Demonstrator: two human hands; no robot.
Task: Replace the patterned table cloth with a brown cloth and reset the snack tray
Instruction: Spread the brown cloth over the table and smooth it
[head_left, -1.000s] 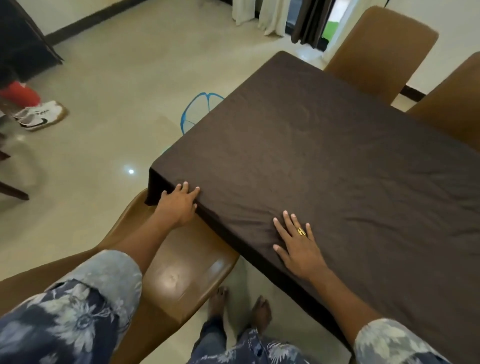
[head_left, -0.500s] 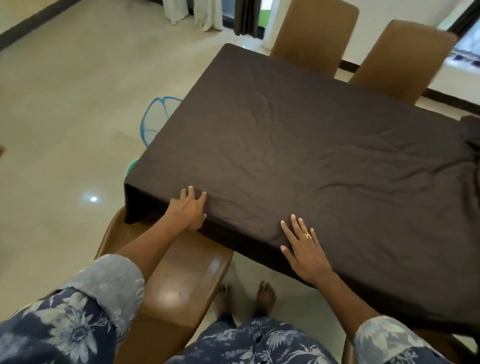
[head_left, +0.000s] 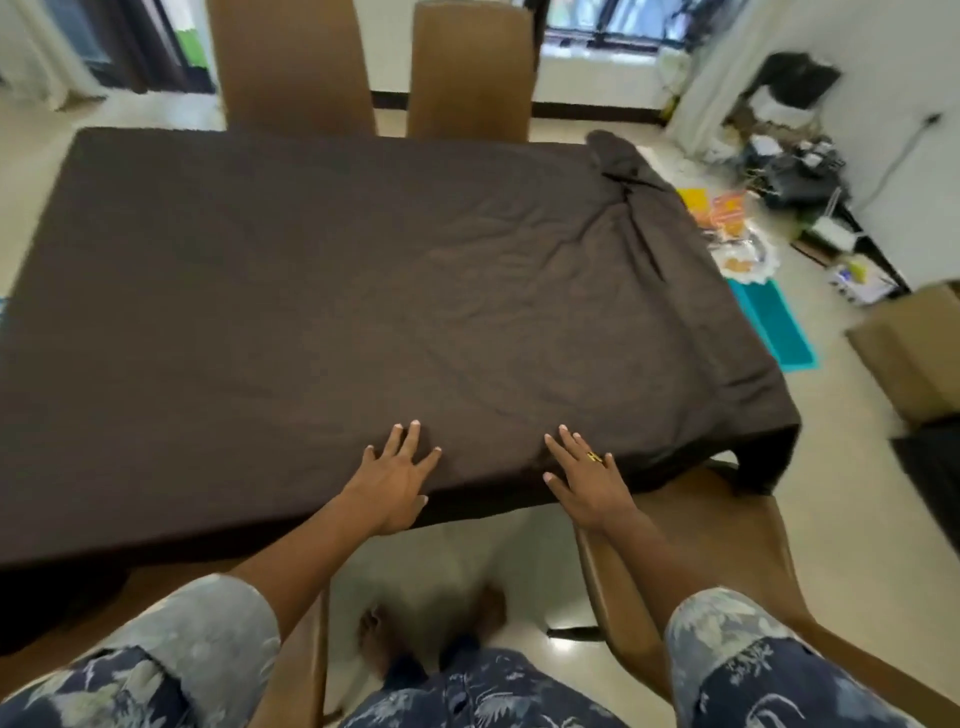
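A dark brown cloth (head_left: 322, 270) covers the whole table, wrinkled and bunched into a ridge along the right end (head_left: 654, 218). My left hand (head_left: 395, 483) lies flat with spread fingers on the cloth at the near edge. My right hand (head_left: 582, 478), wearing a gold ring, lies flat beside it, a little to the right. On the floor past the table's right end I see the snack tray (head_left: 748, 254) with orange and yellow packets. A teal patterned cloth (head_left: 776, 322) lies on the floor next to it.
Two brown chairs (head_left: 291, 62) stand at the far side. Two more brown chairs (head_left: 727, 545) flank my bare feet at the near side. A cardboard box (head_left: 914, 348) sits at the right. Clutter and cables lie by the right wall (head_left: 795, 171).
My view has swung right from the table's left corner to its middle and right end. Both hands have slid rightward along the near edge, staying flat on the cloth.
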